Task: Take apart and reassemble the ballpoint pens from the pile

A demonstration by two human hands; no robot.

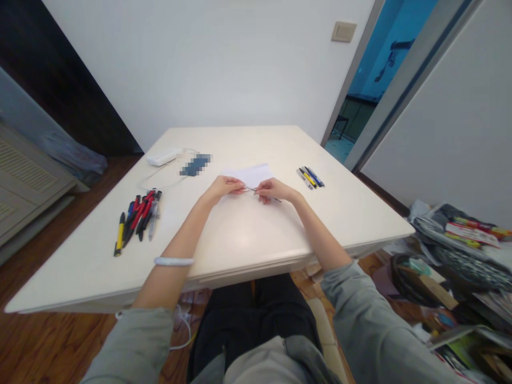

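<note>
Above the white paper's near edge, my left hand [228,186] is closed in a pinch at the left end of a thin, dark, pen-like stick [250,189]. My right hand [273,190] is closed around the same stick, whose dark tip pokes out to the right below the fingers. Fingers cover much of it, so I cannot tell whether it is a whole pen or a pen part. Just beyond both hands lies the sheet of white paper [256,172]. To the right rests a small row of pens [310,177], yellow, blue and clear.
A pile of several pens [141,213], red, black, blue, yellow and clear, lies on the left of the white table [248,240]. Behind it are a white power strip [164,157], a cable and a blurred dark blue object [195,165]. A wall [224,64] borders the far edge.
</note>
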